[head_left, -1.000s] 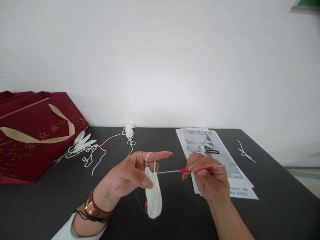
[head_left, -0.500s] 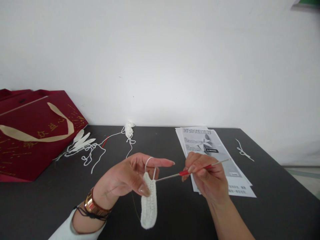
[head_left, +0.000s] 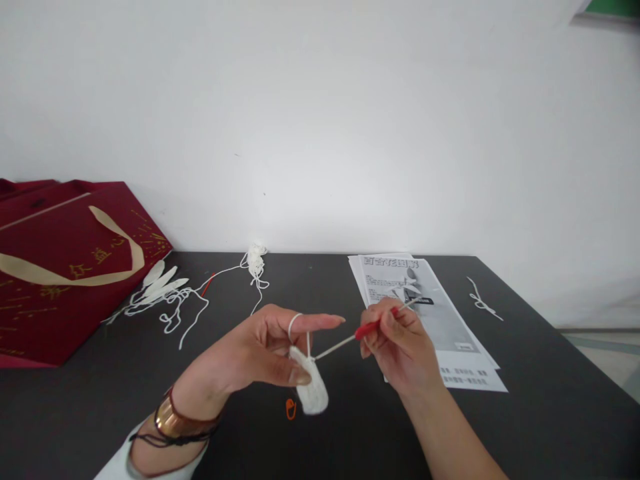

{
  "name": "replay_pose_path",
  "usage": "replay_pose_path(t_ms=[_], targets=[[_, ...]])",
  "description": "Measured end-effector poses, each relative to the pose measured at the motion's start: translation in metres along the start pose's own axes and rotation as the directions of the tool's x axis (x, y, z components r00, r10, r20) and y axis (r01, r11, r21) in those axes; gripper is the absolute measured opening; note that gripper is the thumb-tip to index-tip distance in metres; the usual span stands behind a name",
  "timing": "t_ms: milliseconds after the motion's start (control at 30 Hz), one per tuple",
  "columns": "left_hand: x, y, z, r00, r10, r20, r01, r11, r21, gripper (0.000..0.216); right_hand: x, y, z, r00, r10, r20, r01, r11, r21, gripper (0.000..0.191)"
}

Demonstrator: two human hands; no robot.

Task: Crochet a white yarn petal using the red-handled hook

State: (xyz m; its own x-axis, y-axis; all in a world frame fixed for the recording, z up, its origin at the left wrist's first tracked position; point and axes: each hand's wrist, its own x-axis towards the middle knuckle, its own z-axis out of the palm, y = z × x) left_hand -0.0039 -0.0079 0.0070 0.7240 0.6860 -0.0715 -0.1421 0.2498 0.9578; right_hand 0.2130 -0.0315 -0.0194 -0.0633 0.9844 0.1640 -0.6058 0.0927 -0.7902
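Observation:
My left hand [head_left: 260, 350] pinches the top of a small white crochet piece [head_left: 311, 387] between thumb and middle finger. White yarn is looped over its outstretched index finger. My right hand [head_left: 400, 343] grips a thin crochet hook [head_left: 365, 330] with a red grip, and the hook's metal tip points left and down into the top edge of the piece. Both hands hover above the dark table [head_left: 540, 413]. An orange stitch marker [head_left: 291, 409] lies on the table just below the piece.
A dark red gift bag [head_left: 60, 273] with a cream ribbon handle lies at the left. White crochet petals and tangled yarn [head_left: 165, 293] sit beside it, with a small yarn bundle [head_left: 256, 259] further back. Printed instruction sheets [head_left: 430, 320] lie right of centre, a yarn scrap [head_left: 483, 301] beyond them.
The crochet piece has swung from hanging straight down to a tilted, shorter-looking pose. My right hand tipped the hook's rear end up and moved slightly left. The orange marker now shows.

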Motion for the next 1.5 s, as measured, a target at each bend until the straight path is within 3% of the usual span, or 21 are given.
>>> replay_pose_path(t_ms=[133, 267, 367, 467, 600, 767, 967, 1200, 1367, 1500], targets=[[0.004, -0.001, 0.004, 0.978, 0.160, -0.133, -0.122, 0.959, 0.254, 0.047, 0.004, 0.012, 0.004, 0.978, 0.179, -0.104, -0.163, 0.975, 0.151, 0.017], [0.010, -0.011, 0.004, 0.944, 0.237, -0.230, -0.135, 0.912, 0.387, 0.048, 0.005, 0.021, 0.009, 0.962, 0.220, -0.165, -0.189, 0.964, 0.186, 0.019], [0.015, -0.017, 0.005, 0.949, 0.208, -0.237, -0.117, 0.929, 0.350, 0.052, 0.004, 0.024, 0.013, 0.964, 0.178, -0.196, -0.151, 0.978, 0.143, 0.020], [0.019, -0.017, 0.008, 0.954, 0.150, -0.258, -0.097, 0.973, 0.210, 0.053, 0.004, 0.025, 0.013, 0.964, 0.137, -0.226, -0.118, 0.988, 0.095, 0.021], [0.022, -0.013, 0.012, 0.935, 0.114, -0.336, -0.076, 0.989, 0.123, 0.046, 0.005, 0.027, 0.012, 0.965, 0.128, -0.229, -0.108, 0.989, 0.100, 0.022], [0.023, -0.015, 0.014, 0.886, 0.190, -0.423, -0.110, 0.972, 0.208, 0.028, 0.005, 0.029, 0.012, 0.966, 0.136, -0.218, -0.111, 0.986, 0.123, 0.023], [0.023, -0.026, 0.013, 0.891, 0.161, -0.425, -0.116, 0.985, 0.130, 0.057, 0.007, 0.029, 0.011, 0.959, 0.144, -0.246, -0.119, 0.986, 0.113, 0.024], [0.024, -0.020, 0.014, 0.897, 0.087, -0.434, -0.025, 0.989, 0.147, 0.074, 0.006, 0.033, 0.010, 0.955, 0.139, -0.262, -0.124, 0.990, 0.073, 0.023], [0.023, -0.021, 0.014, 0.905, 0.087, -0.416, -0.020, 0.986, 0.164, 0.070, 0.007, 0.033, 0.009, 0.953, 0.141, -0.267, -0.126, 0.989, 0.074, 0.023], [0.024, -0.027, 0.012, 0.874, 0.150, -0.462, -0.024, 0.963, 0.267, 0.062, 0.007, 0.033, 0.008, 0.956, 0.111, -0.273, -0.105, 0.994, 0.037, 0.021]])
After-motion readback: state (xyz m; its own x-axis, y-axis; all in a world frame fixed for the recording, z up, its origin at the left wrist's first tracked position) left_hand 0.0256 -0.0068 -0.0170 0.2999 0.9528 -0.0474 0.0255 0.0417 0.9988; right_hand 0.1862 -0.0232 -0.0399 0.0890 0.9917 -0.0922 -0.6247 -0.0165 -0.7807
